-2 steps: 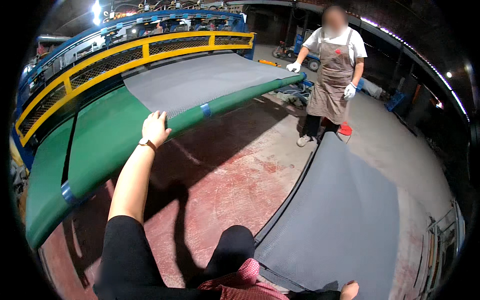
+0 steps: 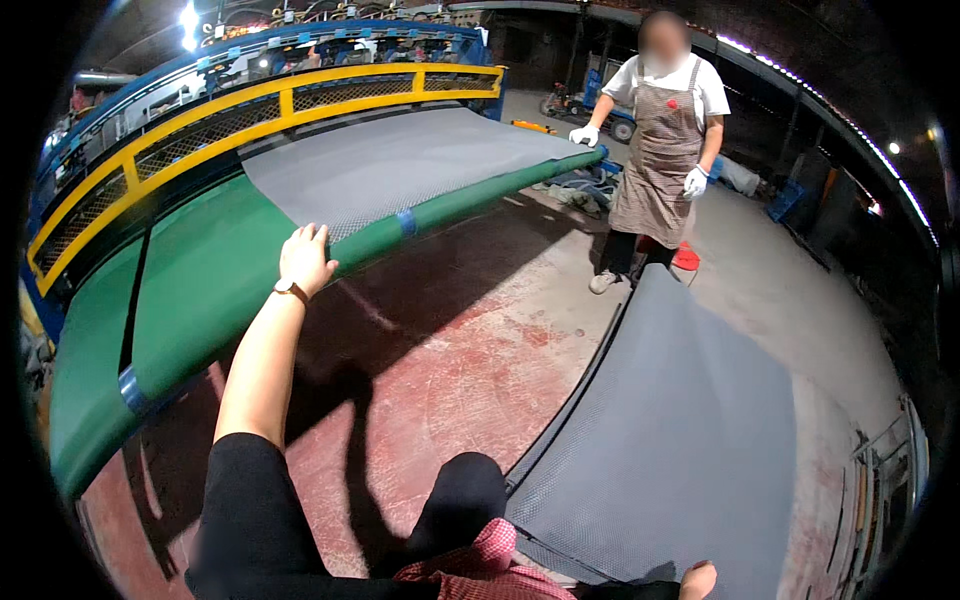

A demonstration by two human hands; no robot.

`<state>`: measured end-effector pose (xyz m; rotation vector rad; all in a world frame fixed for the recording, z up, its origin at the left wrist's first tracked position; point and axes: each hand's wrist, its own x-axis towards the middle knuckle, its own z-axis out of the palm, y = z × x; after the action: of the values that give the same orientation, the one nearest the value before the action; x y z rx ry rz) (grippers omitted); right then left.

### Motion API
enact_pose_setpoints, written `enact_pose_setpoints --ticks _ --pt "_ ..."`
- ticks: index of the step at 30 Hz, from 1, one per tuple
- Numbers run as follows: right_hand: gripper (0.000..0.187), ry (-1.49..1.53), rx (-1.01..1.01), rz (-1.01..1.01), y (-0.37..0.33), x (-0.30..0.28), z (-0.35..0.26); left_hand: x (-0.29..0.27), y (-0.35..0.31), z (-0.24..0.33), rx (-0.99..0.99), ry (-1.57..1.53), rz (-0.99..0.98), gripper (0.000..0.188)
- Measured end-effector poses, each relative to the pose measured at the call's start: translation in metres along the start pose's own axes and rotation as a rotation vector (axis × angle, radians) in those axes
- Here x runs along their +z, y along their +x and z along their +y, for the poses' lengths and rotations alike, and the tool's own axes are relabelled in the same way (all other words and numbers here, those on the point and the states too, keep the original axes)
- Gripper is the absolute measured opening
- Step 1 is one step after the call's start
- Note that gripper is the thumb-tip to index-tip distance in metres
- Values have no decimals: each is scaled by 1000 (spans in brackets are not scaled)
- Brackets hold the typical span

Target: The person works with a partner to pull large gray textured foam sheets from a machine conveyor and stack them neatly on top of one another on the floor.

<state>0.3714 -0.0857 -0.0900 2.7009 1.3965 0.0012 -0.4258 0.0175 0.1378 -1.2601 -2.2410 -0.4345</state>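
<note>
Behind the work, a dim workshop is seen, with a yellow guard rail [image 2: 300, 100] running along a blue machine frame [image 2: 120, 100] at the far left. A grey mat [image 2: 400, 165] is spread on the green belt [image 2: 200, 280], its long axis running from the near left to the far right, with the near edge lying along the belt's rounded front lip. The left hand [image 2: 303, 260] is laid on that near corner, fingers [image 2: 318, 236] spread open and flat on the mat, nothing being clasped. The far end is met by a co-worker's gloved hand [image 2: 583, 135]. Judged from this, the mat is not yet lifted off the belt. A second grey mat [image 2: 680, 440] is already laid on the reddish floor [image 2: 440, 370] at the right, pointing away toward the co-worker. Only a tip of the right hand [image 2: 697, 580] is shown at the lower edge; whether its fingers are open or closed cannot be told.
</note>
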Motion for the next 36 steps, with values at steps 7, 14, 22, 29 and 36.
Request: enact_pose_setpoints --ticks 7,14,22,29,36 --pt "17 219 25 200 31 43 -2 -22 -32 -33 122 99 82 49" --pt "23 381 -246 237 70 4 -107 -41 -52 -73 39 87 382 15" --pt "17 848 -737 -112 5 -61 -299 -42 -71 -49 -7 -80 499 15" --pt "20 1179 -1022 -1032 -108 -145 -418 -38 -95 -10 47 -120 412 12" --pt "74 1124 -977 -1606 -216 -189 -499 -53 -126 15 67 -205 380 12"
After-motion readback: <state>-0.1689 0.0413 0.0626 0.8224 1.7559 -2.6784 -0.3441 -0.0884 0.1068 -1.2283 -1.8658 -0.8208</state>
